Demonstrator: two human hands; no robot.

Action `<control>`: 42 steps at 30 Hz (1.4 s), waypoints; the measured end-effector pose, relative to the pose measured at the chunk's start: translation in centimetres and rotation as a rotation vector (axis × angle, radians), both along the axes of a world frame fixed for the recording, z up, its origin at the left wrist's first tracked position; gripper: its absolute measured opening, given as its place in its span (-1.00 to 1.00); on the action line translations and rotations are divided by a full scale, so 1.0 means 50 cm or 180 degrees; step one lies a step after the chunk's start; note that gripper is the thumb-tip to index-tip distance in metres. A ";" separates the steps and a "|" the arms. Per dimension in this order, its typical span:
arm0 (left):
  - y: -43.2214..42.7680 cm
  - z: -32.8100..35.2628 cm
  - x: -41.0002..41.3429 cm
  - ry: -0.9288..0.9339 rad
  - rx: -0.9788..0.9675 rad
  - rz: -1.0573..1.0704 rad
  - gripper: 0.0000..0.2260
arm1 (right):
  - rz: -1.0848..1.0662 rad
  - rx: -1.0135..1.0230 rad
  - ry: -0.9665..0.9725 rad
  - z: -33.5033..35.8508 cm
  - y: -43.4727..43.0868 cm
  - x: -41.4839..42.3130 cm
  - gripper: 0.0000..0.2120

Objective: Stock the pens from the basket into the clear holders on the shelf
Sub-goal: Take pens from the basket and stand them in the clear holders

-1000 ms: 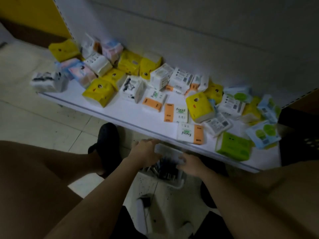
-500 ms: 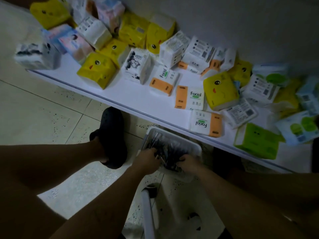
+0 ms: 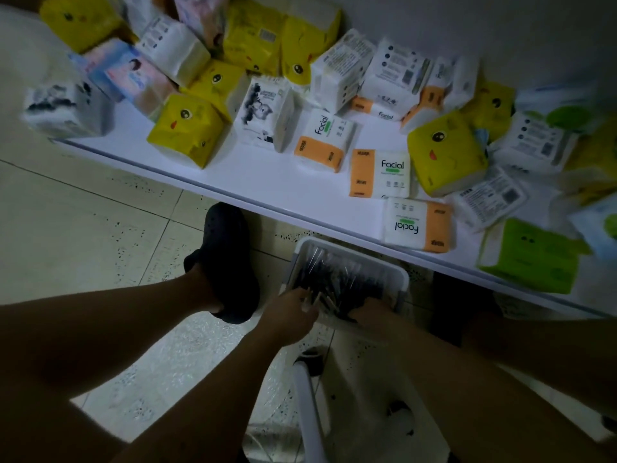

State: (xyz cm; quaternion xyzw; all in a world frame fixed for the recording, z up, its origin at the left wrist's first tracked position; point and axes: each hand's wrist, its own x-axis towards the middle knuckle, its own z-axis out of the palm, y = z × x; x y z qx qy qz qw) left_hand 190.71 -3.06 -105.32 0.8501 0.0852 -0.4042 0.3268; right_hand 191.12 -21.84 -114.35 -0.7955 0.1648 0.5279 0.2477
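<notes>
White shelf, crowded with tissue packs, stands over a basket of pens. Inside, the left hand grips several pens; the right hand lies among them, grip unclear.

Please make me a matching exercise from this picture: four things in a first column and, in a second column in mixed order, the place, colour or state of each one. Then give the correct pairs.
Column one:
1 basket
2 shoe
3 green pack
4 left hand

Column two:
a on the shelf, near its front edge
b black, on the floor
c at the basket's near side, grips pens
d white, holds dark pens

Pairs: 1-d; 2-b; 3-a; 4-c
</notes>
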 end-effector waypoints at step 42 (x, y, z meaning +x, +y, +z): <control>-0.083 -0.114 0.055 -0.0311 0.0166 0.0551 -0.85 | -0.1330 0.0192 -0.1201 0.107 -0.044 -0.043 -0.88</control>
